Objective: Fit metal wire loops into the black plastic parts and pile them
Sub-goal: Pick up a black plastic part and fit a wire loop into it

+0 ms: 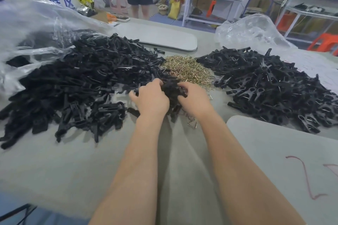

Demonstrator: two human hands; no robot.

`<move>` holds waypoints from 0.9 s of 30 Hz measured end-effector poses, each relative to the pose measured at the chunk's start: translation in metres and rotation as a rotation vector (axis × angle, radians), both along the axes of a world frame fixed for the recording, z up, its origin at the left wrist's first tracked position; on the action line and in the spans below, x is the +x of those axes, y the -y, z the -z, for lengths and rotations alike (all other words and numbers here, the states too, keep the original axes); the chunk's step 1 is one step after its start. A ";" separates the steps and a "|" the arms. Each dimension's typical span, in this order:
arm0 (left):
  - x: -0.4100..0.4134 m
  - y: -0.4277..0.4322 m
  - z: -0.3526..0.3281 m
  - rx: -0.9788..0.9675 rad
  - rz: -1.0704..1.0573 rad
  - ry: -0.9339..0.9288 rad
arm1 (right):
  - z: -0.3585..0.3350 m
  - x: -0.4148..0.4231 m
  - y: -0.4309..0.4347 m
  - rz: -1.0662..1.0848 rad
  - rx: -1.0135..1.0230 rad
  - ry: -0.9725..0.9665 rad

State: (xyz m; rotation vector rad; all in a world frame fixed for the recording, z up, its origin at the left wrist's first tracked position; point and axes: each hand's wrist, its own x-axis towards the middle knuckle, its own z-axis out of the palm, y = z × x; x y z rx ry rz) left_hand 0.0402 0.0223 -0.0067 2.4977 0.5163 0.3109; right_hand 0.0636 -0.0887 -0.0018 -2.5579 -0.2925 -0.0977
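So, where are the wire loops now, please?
In the head view, the wire loops lie mid-table between the left black pile and the right black pile, beyond the right hand.

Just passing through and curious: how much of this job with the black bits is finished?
Apparently done: the right-hand pile of black parts, where wire glints. In hand: the left hand and right hand both grip a clump of black parts in front of the heap of wire loops. Left: the larger left-hand pile of bare black parts, plus that heap. Probably under halfway.
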 end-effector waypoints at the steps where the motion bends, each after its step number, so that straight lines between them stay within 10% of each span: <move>1: -0.001 0.000 0.001 -0.005 -0.041 0.034 | 0.002 -0.001 0.003 0.004 -0.018 -0.003; 14: -0.007 0.004 -0.025 -0.316 -0.095 0.565 | -0.005 -0.010 0.018 0.044 0.461 0.063; 27: -0.002 0.048 -0.006 -0.800 0.118 0.345 | 0.015 -0.022 0.039 0.013 0.756 0.042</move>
